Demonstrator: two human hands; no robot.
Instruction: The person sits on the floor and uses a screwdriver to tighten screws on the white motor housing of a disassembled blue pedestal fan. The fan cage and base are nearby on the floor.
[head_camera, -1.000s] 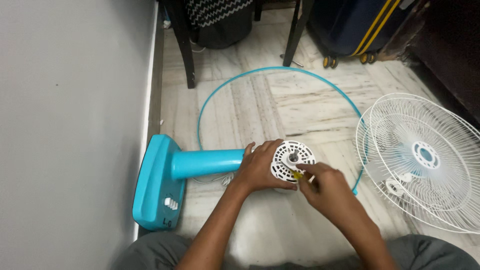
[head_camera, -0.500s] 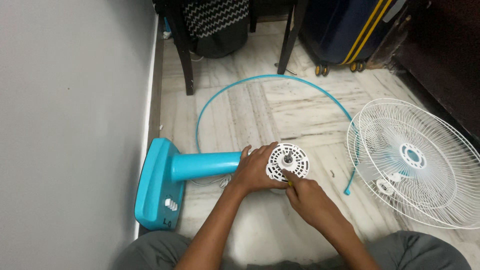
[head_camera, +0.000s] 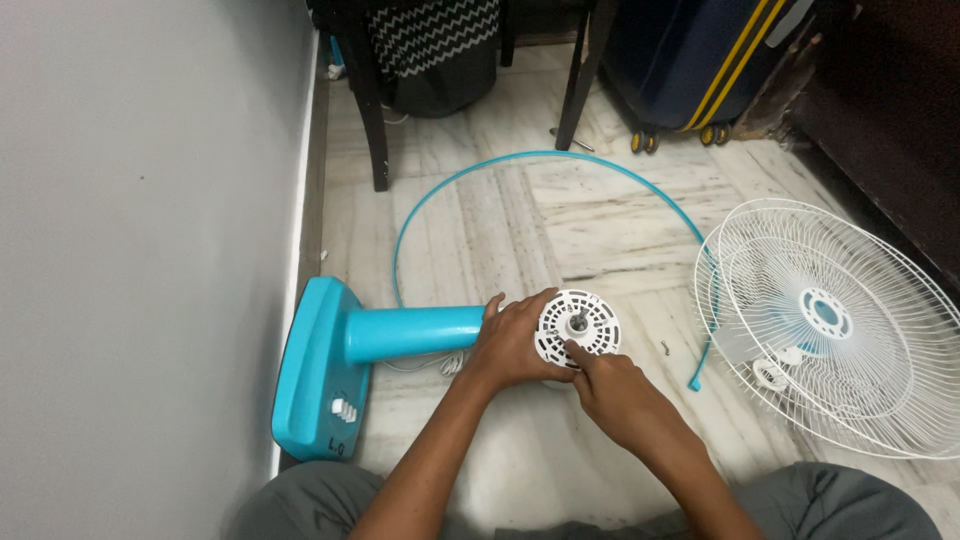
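A blue pedestal fan lies on its side on the marble floor, its base (head_camera: 315, 370) toward the wall and its blue column (head_camera: 410, 333) pointing right. My left hand (head_camera: 510, 345) wraps the white vented motor housing (head_camera: 590, 318), whose metal shaft points up at me. My right hand (head_camera: 615, 395) is closed, its fingertips pressed against the lower edge of the motor face. It grips a small screwdriver that my fingers almost wholly hide.
Two stacked white fan grilles (head_camera: 830, 320) lie on the right, and a thin blue rim ring (head_camera: 520, 160) arcs across the floor behind. A small screw (head_camera: 664, 347) lies near the ring's end. Chair legs (head_camera: 365, 100), a zigzag bag (head_camera: 435, 40), a dark suitcase (head_camera: 690, 60), grey wall (head_camera: 150, 200) left.
My right hand slid from the right side of the motor face to its lower edge, and the yellow handle is now hidden. My view shifted slightly. The left hand kept its grip.
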